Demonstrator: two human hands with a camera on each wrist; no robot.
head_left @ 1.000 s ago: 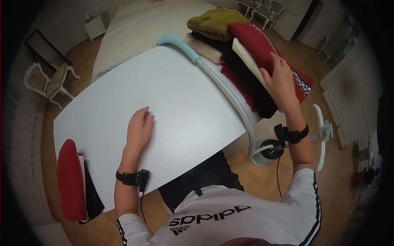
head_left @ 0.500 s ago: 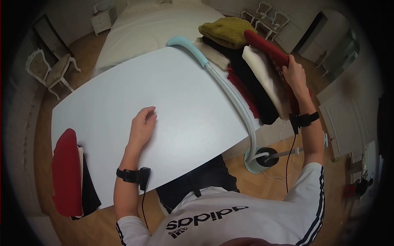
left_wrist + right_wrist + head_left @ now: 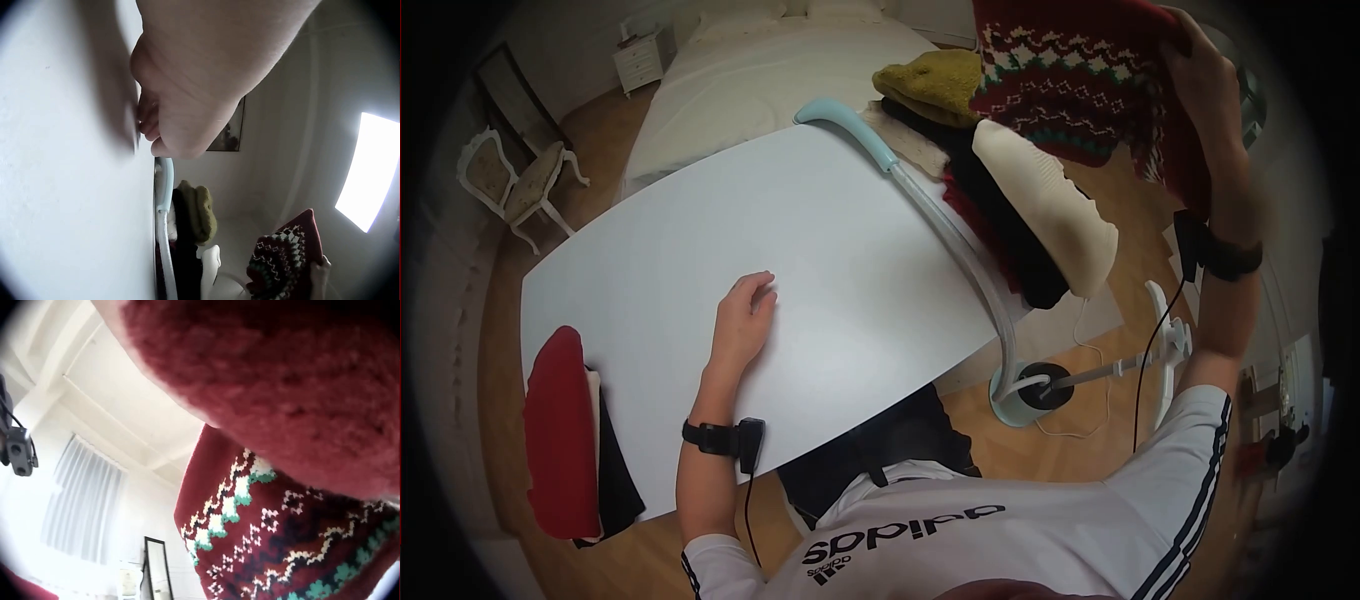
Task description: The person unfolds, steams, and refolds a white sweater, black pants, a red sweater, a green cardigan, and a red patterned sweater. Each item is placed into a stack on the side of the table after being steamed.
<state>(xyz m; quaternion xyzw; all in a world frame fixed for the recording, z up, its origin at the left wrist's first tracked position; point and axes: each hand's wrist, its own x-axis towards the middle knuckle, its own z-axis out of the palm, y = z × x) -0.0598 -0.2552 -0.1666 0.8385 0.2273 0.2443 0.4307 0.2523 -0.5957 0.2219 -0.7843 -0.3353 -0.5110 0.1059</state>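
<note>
My right hand (image 3: pixel 1208 85) grips a folded red knitted sweater (image 3: pixel 1070 80) with white and green patterned bands, held up at the upper right of the head view. In the right wrist view the sweater (image 3: pixel 275 531) fills much of the picture and hides the fingers. Below it lies a rolled cream garment (image 3: pixel 1050 215) on top of a black one (image 3: pixel 1010 220). Near the middle of the white table (image 3: pixel 840 260), my left hand (image 3: pixel 742 318) rests on its side, fingers loosely bent and holding nothing. From the left wrist view, that hand (image 3: pixel 187 94) is low against the tabletop.
A garment steamer's pale blue handle (image 3: pixel 845 125) and grey hose (image 3: pixel 955 230) lie along the clothes pile; its base (image 3: pixel 1015 405) stands on the floor. An olive garment (image 3: pixel 925 82) tops the far end. At the left edge sits a second pile with a red garment (image 3: pixel 562 440).
My right hand has taken hold of the red sweater and lifted it off the pile, up and to the right, uncovering the cream garment. The left hand has stayed nearly still.
</note>
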